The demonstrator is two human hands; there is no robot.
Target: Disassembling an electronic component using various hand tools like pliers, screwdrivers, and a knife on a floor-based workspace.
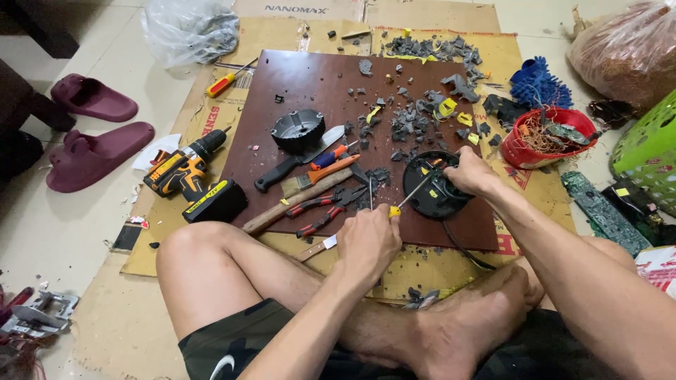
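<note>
My left hand (367,241) grips a screwdriver (412,195) with a yellow handle, its shaft angled up and right into a round black device housing (431,200). My right hand (470,172) presses on the housing's upper right edge and holds it on the dark brown board (296,77). A black cable (461,250) runs from the housing toward my crossed legs. Black and yellow plastic fragments (415,116) lie scattered over the board behind the housing.
Left of my hands lie red-handled pliers (320,211), a hammer (296,204), a brush (320,174), a knife (296,160) and a round black cap (298,129). A yellow-black cordless drill (190,179) sits at the left. A red bowl of wires (548,137) and a green basket (651,151) stand at the right.
</note>
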